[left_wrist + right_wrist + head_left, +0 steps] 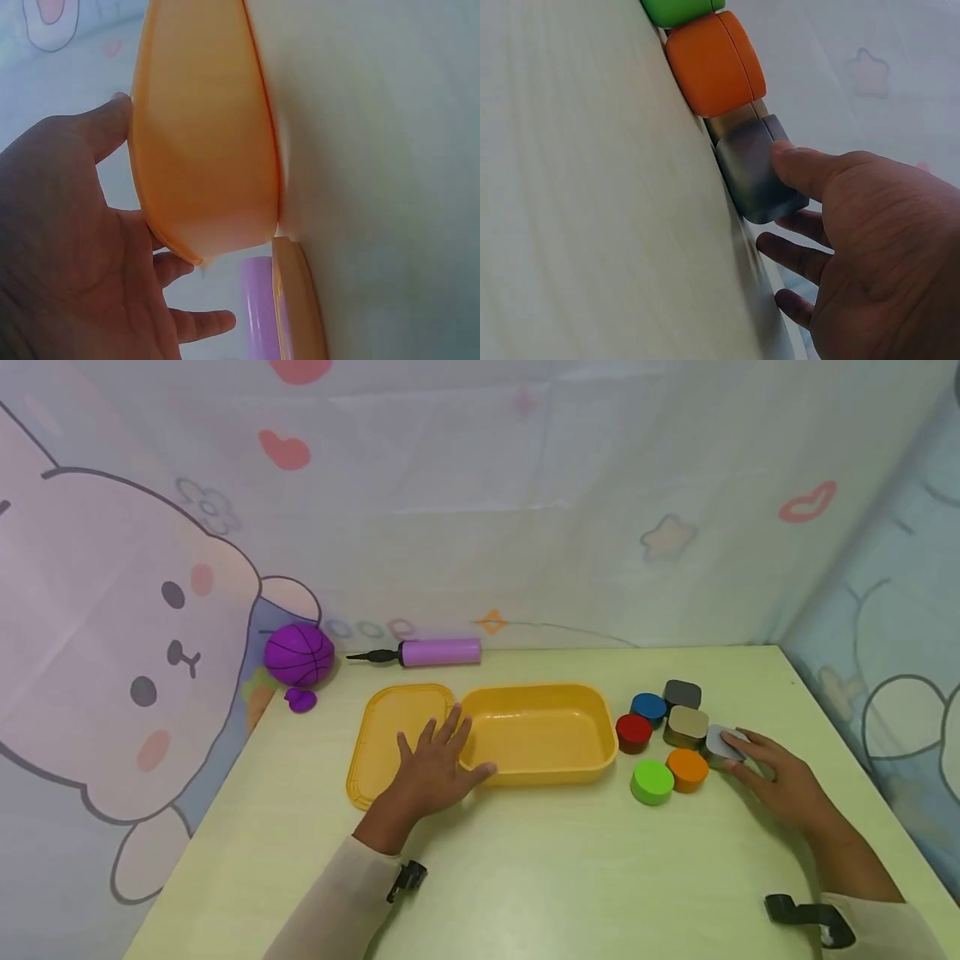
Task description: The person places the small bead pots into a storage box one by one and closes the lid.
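A yellow plastic container (540, 779) stands on the table beside its flat yellow lid (375, 760). Over the container's left end, my left hand (435, 777) is spread with fairly straight fingers; in the left wrist view its thumb touches the container's rim (139, 150). At the right, my right hand (787, 785) pinches a grey square tin (718, 748) between thumb and fingers. In the right wrist view that grey tin (754, 172) still appears low at the tabletop. Close by are an orange tin (687, 771), a green tin (652, 783) and a beige tin (686, 725).
A red tin (633, 732), a blue tin (648, 708) and a dark grey tin (682, 693) complete the cluster. At the back lie a purple hand pump (441, 652), a purple ball (299, 655) and a small purple duck (301, 700). A printed cloth (570, 527) hangs behind the table.
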{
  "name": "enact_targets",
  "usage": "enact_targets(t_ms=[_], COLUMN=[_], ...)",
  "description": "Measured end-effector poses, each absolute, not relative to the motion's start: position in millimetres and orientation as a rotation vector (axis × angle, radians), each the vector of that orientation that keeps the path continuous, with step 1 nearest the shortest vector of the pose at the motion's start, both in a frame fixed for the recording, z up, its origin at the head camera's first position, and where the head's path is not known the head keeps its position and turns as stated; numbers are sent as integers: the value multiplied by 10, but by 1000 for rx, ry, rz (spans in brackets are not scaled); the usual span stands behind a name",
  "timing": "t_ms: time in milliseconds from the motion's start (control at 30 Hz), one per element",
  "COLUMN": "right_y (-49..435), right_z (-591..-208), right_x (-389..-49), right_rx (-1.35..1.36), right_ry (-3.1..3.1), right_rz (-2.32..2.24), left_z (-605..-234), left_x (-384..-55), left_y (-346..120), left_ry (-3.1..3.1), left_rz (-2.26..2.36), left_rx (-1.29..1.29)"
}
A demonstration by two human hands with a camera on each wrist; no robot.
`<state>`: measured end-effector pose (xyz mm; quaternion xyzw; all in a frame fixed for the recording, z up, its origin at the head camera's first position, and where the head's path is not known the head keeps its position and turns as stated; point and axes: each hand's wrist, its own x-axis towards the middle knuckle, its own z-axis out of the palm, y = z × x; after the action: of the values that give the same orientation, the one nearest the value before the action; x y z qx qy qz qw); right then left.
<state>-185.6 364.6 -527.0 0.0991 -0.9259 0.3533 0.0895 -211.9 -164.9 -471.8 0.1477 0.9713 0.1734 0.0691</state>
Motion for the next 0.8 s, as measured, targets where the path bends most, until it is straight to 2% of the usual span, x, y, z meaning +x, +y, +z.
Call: enact_targets(t_ms=[800], right_y=[3658], right_z=[-5302], right_x=[-1850], right_rx=[254], right_ry=[-2741], right_rz=[1049], left_z=[-4784], left_x=[-2140], left_y=[-1658], left_ry=[2927], left_rz=[496], left_rx=[452])
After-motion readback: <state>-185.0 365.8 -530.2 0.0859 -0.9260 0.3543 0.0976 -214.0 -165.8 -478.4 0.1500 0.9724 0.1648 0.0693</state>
